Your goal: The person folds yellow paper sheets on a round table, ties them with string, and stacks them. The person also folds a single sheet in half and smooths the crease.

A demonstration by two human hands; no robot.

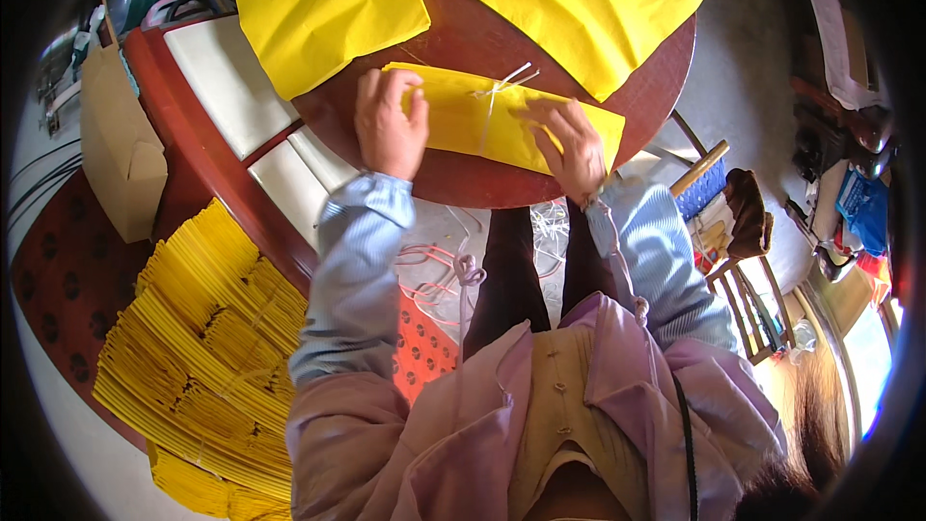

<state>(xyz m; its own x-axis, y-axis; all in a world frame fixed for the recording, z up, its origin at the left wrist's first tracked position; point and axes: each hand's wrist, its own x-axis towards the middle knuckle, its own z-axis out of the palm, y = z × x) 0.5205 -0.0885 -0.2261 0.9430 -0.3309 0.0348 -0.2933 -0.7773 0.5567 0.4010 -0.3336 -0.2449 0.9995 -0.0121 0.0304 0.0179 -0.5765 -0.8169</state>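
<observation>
And here's L hand [395,127] half-curled, R hand [571,147] loosely bent, both at tied yellow bundle [446,108], grip unclear; prob. light, soft, best held nr. ends.

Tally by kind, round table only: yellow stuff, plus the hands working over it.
Flat yellow pieces, layers not counted: 2
Yellow bundle with white tie: 1
Hands, left hand and right hand: 2
Total: 5
</observation>
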